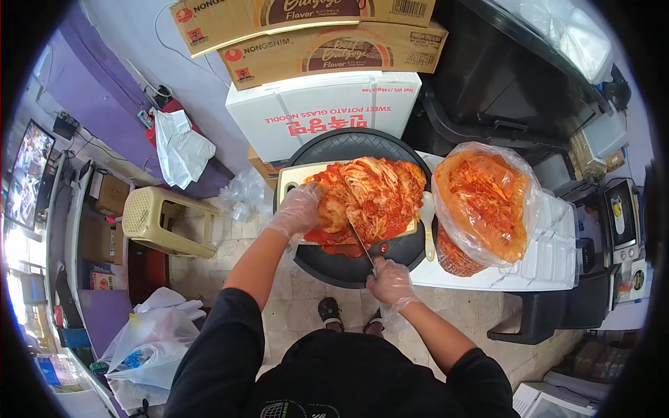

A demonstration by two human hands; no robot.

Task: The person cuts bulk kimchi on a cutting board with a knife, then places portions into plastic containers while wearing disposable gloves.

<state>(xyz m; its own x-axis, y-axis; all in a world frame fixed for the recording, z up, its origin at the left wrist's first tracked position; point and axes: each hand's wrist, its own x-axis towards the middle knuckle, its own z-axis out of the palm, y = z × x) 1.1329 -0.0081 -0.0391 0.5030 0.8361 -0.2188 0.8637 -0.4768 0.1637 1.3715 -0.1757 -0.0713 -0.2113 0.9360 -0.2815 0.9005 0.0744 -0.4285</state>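
Note:
A heap of red kimchi [382, 187] lies on a cream cutting board [287, 180], which rests in a round black tray [324, 270]. My left hand [300, 209], in a clear plastic glove, grips the kimchi at the heap's left side, its fingertips partly hidden in it. My gloved right hand [391, 282] is closed round the handle of a knife [361, 241]. The blade points up and left into the kimchi, just right of my left hand. Red sauce has spread along the board's front edge.
Right of the tray are a pale rice paddle [428, 223] and a clear bag of kimchi [488, 202] on a white table [550, 279]. Behind stands a white noodle carton [320, 111] under brown cartons [334, 52]. A beige stool [164, 216] stands left.

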